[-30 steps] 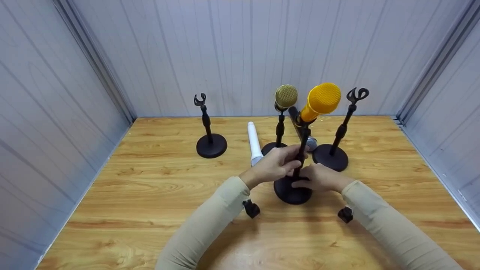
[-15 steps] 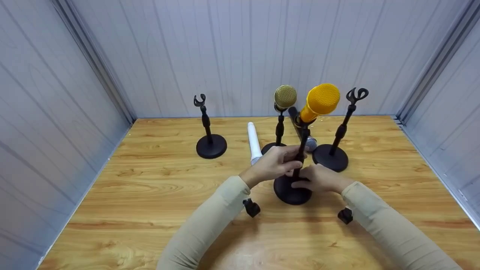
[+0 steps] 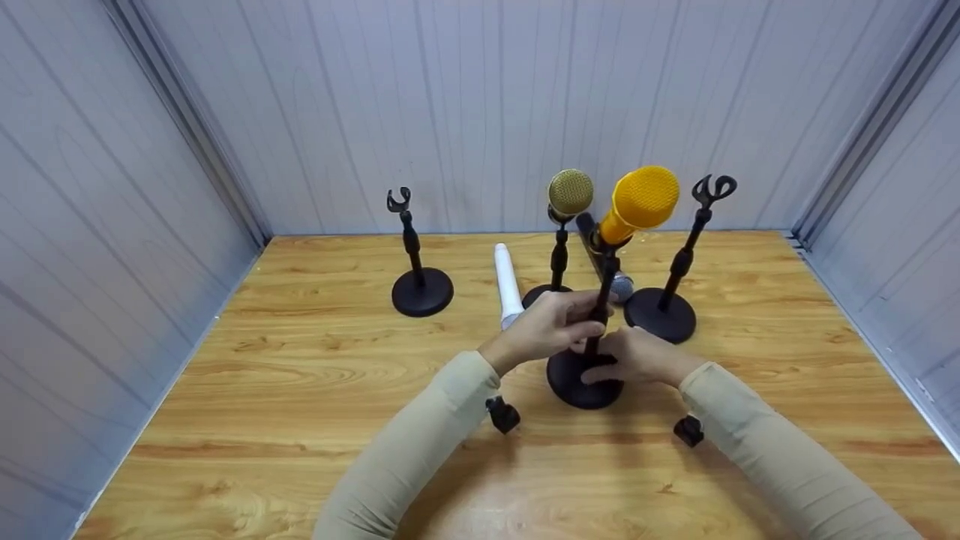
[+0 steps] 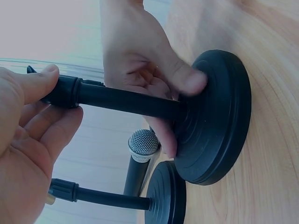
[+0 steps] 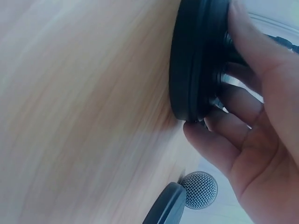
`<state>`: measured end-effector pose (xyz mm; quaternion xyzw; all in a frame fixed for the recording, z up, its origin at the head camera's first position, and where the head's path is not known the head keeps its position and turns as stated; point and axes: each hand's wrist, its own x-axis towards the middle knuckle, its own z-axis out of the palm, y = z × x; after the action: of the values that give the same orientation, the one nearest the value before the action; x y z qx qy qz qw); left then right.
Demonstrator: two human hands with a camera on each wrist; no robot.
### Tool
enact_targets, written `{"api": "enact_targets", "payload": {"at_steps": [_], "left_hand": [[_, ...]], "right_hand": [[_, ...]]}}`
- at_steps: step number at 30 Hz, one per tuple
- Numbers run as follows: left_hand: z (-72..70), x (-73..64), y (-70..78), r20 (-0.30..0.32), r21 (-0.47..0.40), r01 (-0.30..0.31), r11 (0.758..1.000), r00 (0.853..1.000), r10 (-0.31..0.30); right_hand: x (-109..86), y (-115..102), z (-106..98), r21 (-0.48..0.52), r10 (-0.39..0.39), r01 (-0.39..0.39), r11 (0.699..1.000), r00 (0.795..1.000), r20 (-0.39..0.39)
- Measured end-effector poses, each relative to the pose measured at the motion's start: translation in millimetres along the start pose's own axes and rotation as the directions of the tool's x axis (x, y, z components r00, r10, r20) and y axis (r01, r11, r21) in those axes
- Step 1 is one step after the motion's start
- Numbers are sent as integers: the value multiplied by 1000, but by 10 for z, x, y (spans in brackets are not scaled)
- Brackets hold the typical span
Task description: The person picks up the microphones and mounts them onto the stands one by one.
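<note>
A yellow microphone (image 3: 643, 201) sits tilted in the clip of a black microphone stand (image 3: 585, 381). My left hand (image 3: 551, 328) grips this stand's upright; in the left wrist view its thumb and fingers (image 4: 60, 128) close round the thick collar. Low on the same stand, my right hand (image 3: 637, 356) holds the round base. Its thumb lies on the top of the base, and its fingers reach round the far side of the pole. The right wrist view shows those fingers (image 5: 210, 142) curled along the edge of the base (image 5: 191, 60).
Behind my hands, a gold microphone (image 3: 571, 193) is mounted on another stand. A white microphone (image 3: 508, 281) and a black microphone with silver head (image 3: 621, 287) lie on the table (image 3: 300, 390). Stands with bare clips are at left (image 3: 422, 291) and right (image 3: 660, 313). Panel walls (image 3: 465, 112) enclose the table.
Almost nothing differs. Both hands stay on the stand, and the yellow microphone's head shifts very slightly left.
</note>
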<state>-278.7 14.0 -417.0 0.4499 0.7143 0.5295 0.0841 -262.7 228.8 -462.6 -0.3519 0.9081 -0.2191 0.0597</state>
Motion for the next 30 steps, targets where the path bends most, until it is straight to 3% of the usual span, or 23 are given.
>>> {"api": "enact_targets", "payload": {"at_steps": [6, 12, 23, 26, 30], "left_hand": [[0, -3, -1, -15, 28, -26, 999, 1000, 26], [10, -4, -2, -45, 110, -62, 992, 997, 68], [34, -18, 0, -84, 153, -78, 985, 992, 91], [50, -13, -2, -116, 196, -77, 978, 988, 101], [74, 2, -2, -176, 315, -68, 947, 976, 129]], "right_hand": [[3, 0, 40, -34, -61, 60, 998, 997, -54], [5, -4, 44, -36, -60, 58, 998, 997, -40], [7, 0, 45, -50, -87, 85, 995, 995, -49], [10, 6, 48, -41, -81, 79, 996, 996, -46], [18, 12, 51, -15, -63, 62, 998, 997, -41]]}}
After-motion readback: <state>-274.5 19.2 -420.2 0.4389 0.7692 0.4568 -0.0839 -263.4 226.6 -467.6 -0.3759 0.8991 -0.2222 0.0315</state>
